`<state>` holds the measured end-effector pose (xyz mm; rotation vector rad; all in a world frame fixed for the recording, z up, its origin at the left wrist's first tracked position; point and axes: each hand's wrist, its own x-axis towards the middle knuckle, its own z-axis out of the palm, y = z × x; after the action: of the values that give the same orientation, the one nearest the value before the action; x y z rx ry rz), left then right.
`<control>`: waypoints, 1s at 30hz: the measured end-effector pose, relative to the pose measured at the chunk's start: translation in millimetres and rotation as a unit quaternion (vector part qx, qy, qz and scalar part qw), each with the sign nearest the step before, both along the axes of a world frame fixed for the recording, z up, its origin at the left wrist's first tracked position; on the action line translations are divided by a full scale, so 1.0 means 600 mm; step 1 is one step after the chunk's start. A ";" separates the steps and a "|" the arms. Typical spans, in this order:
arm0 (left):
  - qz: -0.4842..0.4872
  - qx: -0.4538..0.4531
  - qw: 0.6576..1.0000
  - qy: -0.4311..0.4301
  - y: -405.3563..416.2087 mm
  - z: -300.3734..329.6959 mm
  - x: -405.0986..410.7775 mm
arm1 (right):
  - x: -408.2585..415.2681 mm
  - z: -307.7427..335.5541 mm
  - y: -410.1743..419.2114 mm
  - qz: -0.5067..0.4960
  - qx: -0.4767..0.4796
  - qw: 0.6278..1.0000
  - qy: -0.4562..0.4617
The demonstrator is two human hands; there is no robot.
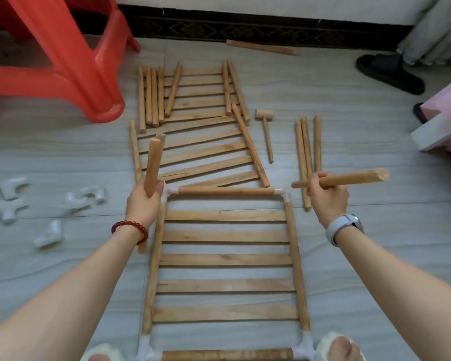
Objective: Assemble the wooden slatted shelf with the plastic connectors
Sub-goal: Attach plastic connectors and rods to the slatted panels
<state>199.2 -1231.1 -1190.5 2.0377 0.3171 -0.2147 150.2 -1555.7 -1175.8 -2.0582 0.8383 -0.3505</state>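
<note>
L hand point(143, 201) has its fingers curled round a short dowel point(153, 166) held upright, just left of the assembled slatted panel point(225, 260) lying flat on the floor point(362, 142) btwn both arms; R hand point(328, 198) grips a second dowel point(349, 178) roughly level, pointing right, above the panel's far-right white connector point(287, 196). Loose slats & rods point(193, 100) sit farther out w/ a small wooden mallet point(264, 126) beside them, spare white connectors point(47, 204) at left, red stool point(63, 48) far left
</note>
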 end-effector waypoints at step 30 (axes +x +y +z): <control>-0.167 0.078 0.983 -0.019 -0.020 -0.022 0.040 | 0.041 -0.025 -0.042 0.091 0.092 0.989 0.078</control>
<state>223.4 -1243.1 -1203.5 2.2402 -0.0371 -0.3677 174.9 -1580.7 -1190.8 -1.9879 0.7389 -0.0113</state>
